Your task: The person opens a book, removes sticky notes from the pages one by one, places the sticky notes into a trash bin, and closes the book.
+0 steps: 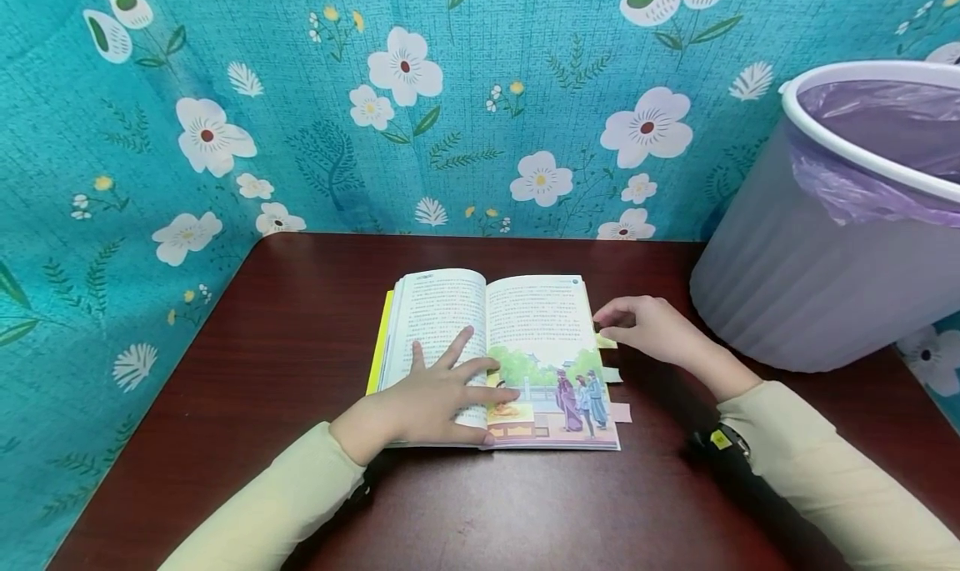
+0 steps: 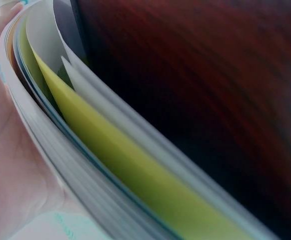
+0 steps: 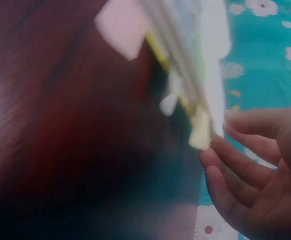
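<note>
An open book (image 1: 532, 321) lies on the dark wooden table, with printed text on both pages and a coloured picture on the right one. Spread fingers of my left hand (image 1: 431, 400) press flat across the lower left page and the fold. At the book's right edge, my right hand (image 1: 652, 329) has bent fingers and thumb around the page edges. Beside its fingertips sticks out a yellow tab (image 3: 200, 132). A pale green tab (image 1: 612, 375) and a pink tab (image 1: 620, 413) lie nearer me. In the left wrist view, the page stack (image 2: 80, 165) fans slightly.
To the right stands a grey bin (image 1: 795, 246) with a purple liner, close to my right forearm. A teal flowered cloth (image 1: 465, 137) covers the back and left sides. Table surface (image 1: 300, 346) extends around the book.
</note>
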